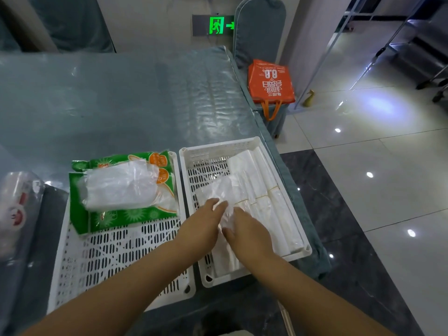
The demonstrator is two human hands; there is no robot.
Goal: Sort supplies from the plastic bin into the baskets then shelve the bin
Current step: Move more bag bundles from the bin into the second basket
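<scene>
While my left hand [203,221] and right hand [244,229] pinch the clear plastic packet [219,190] over the right basket [194,154], it should handle light, limp and slippery; I would grip its bunched near end. Plastic bin [17,202] sits far left.

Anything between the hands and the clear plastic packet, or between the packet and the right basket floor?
Nothing visible blocks it. Left hand and right hand both touch the clear plastic packet, which is already inside the right basket, lying partly over the white rolls stacked along its right side.
</scene>
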